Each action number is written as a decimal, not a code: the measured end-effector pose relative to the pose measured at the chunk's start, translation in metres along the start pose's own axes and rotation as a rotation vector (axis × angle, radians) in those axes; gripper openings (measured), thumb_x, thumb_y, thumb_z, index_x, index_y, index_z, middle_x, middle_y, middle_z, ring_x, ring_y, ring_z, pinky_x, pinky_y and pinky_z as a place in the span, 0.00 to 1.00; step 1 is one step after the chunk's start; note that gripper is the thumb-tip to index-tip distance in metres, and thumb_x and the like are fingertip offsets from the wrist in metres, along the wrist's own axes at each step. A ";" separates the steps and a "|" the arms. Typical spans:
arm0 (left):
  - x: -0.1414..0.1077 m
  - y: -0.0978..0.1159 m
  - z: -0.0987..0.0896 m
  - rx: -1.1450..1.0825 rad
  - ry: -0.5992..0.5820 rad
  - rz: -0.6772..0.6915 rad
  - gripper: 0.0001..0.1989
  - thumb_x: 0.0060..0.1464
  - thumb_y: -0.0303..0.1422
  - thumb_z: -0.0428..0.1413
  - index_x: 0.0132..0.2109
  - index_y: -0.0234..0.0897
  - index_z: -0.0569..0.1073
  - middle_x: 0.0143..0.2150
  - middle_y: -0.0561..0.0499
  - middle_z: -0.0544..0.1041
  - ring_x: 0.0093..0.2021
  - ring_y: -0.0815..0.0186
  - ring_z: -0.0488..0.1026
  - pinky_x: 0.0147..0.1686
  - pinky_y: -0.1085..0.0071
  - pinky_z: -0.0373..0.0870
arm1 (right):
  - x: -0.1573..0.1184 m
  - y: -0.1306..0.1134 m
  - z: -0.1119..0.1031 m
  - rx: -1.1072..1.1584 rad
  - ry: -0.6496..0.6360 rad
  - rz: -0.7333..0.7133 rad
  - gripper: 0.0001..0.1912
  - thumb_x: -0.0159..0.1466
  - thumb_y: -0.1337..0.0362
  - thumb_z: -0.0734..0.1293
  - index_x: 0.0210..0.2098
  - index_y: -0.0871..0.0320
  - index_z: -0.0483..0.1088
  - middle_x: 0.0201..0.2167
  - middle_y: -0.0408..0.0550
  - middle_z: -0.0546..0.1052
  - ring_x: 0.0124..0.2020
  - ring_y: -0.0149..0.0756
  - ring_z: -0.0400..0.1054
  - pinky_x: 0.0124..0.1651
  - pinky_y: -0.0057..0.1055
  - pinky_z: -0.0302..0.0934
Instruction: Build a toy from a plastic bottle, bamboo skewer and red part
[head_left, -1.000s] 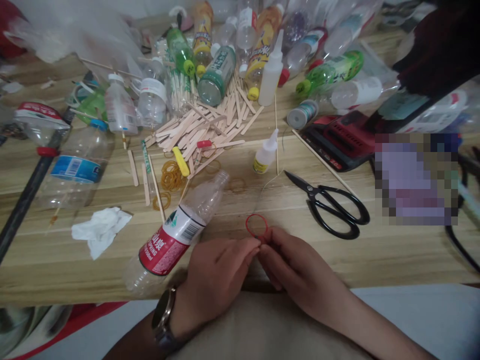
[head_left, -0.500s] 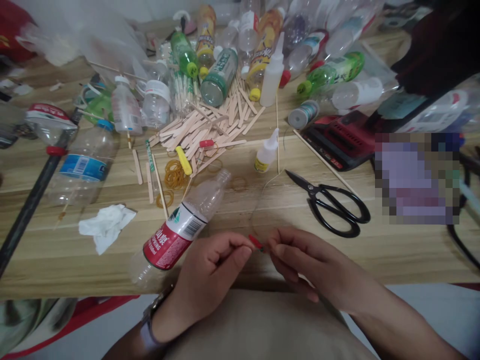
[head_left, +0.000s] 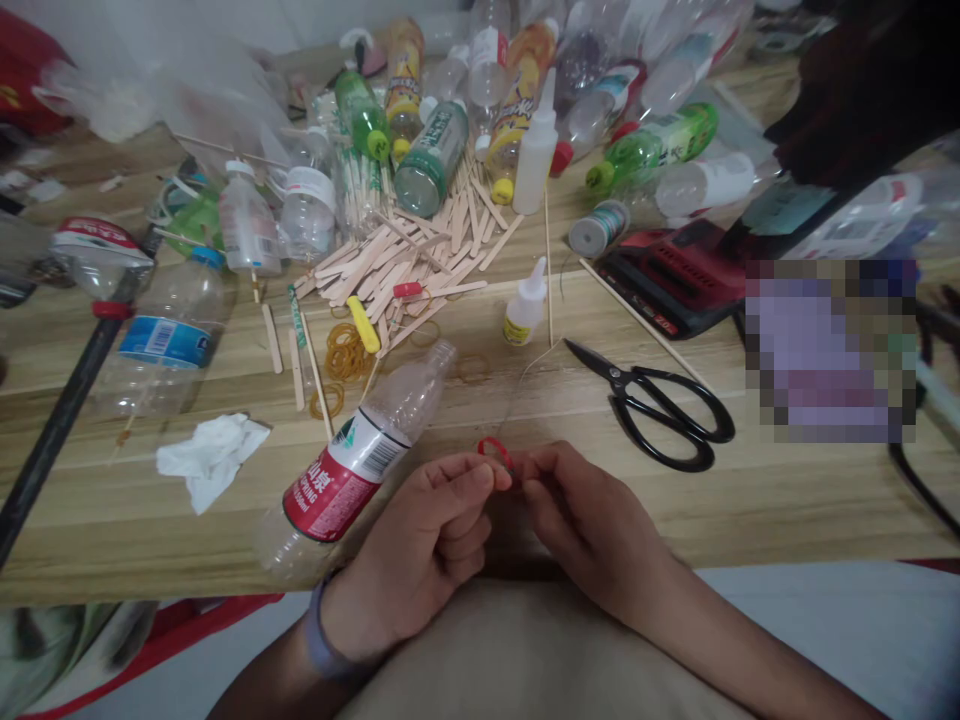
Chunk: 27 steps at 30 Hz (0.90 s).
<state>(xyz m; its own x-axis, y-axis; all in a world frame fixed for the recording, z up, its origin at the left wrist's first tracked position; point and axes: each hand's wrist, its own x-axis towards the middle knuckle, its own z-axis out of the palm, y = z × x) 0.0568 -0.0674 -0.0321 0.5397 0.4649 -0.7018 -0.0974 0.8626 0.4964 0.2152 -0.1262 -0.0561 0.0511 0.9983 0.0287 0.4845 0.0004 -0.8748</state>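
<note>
My left hand (head_left: pixel 439 520) is closed in a pinch on a thin red plastic ring (head_left: pixel 493 446), whose loop stands up above the fingertips. Pressed close on the other side, my right hand (head_left: pixel 585 520) also pinches. A small dark bit shows between the fingertips, but what the right fingers hold is hidden. A thin thread (head_left: pixel 519 385) curves over the tabletop down toward both hands. Beside the left hand, a clear bottle with a red and white label (head_left: pixel 330 490) lies on its side. Black-handled scissors (head_left: pixel 637 385) lie slightly open, beyond the right hand.
A pile of wooden craft sticks (head_left: pixel 420 250) spreads ahead, with rubber bands (head_left: pixel 346 352) before it. A small glue bottle (head_left: pixel 525 308) stands near a thin wooden stick (head_left: pixel 549 270). Several plastic bottles fill the back. Crumpled tissue (head_left: pixel 212 455) lies left; a red and black tool (head_left: pixel 667 275) sits right.
The red ring has turned, so its loop now shows upright. My hands have drawn closer together, and the left fingers have curled in more. The view has shifted slightly.
</note>
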 end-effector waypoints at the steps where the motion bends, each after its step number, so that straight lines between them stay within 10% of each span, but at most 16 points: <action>1: 0.001 -0.001 0.001 -0.012 0.016 0.007 0.14 0.45 0.41 0.66 0.30 0.38 0.73 0.13 0.67 0.49 0.16 0.76 0.39 0.15 0.78 0.39 | 0.000 0.001 0.001 -0.041 0.005 -0.052 0.07 0.63 0.70 0.57 0.32 0.53 0.62 0.23 0.43 0.76 0.22 0.34 0.68 0.25 0.29 0.59; 6: 0.005 -0.008 0.001 0.226 0.162 0.203 0.11 0.49 0.40 0.63 0.34 0.37 0.80 0.15 0.62 0.62 0.16 0.75 0.50 0.17 0.77 0.46 | 0.000 -0.003 -0.001 -0.030 -0.043 -0.054 0.06 0.62 0.70 0.58 0.32 0.53 0.63 0.21 0.40 0.74 0.20 0.32 0.67 0.23 0.27 0.57; 12: -0.004 -0.010 -0.008 0.975 0.200 0.772 0.10 0.60 0.28 0.55 0.39 0.40 0.82 0.34 0.51 0.85 0.32 0.66 0.79 0.31 0.73 0.70 | 0.003 -0.012 -0.004 0.601 -0.333 0.433 0.09 0.64 0.56 0.62 0.31 0.54 0.63 0.19 0.35 0.70 0.16 0.28 0.67 0.20 0.24 0.59; 19: -0.003 -0.003 -0.021 1.770 0.078 1.384 0.14 0.66 0.25 0.47 0.42 0.32 0.78 0.20 0.52 0.78 0.18 0.64 0.72 0.20 0.68 0.59 | 0.009 -0.007 -0.006 1.067 -0.501 0.793 0.14 0.56 0.54 0.70 0.25 0.56 0.65 0.13 0.32 0.65 0.08 0.19 0.51 0.08 0.17 0.42; 27: -0.009 0.007 -0.019 1.895 0.032 1.540 0.18 0.70 0.26 0.38 0.44 0.34 0.73 0.19 0.56 0.74 0.17 0.66 0.68 0.18 0.67 0.55 | 0.011 -0.007 -0.010 1.107 -0.561 0.846 0.13 0.53 0.56 0.72 0.23 0.57 0.67 0.12 0.33 0.65 0.08 0.19 0.48 0.06 0.16 0.40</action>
<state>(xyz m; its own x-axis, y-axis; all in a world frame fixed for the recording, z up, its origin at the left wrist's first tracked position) 0.0358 -0.0621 -0.0321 0.8347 0.3332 0.4385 0.2950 -0.9428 0.1550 0.2209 -0.1162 -0.0449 -0.4851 0.6182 -0.6185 -0.4164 -0.7853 -0.4583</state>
